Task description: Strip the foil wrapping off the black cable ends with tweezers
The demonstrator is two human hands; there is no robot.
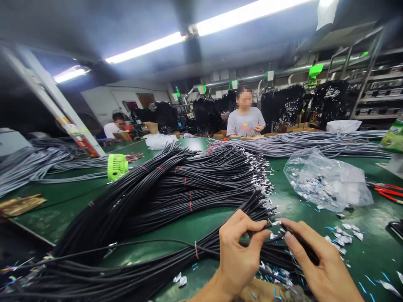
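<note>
At the bottom middle of the frame, the left hand (241,247) is pinching the tip of a black cable (273,225) between thumb and fingers; the right hand (315,260), at the bottom right, is closing its fingers around the same cable and touching the left fingertips; the cable is sitting just above the green table (371,247); big bundles of black cables (176,188) are lying across the middle; a clear plastic bag (327,180) is resting to the right; a green fan (117,166) is standing at the left; another person (245,119) is sitting at the far side.
</note>
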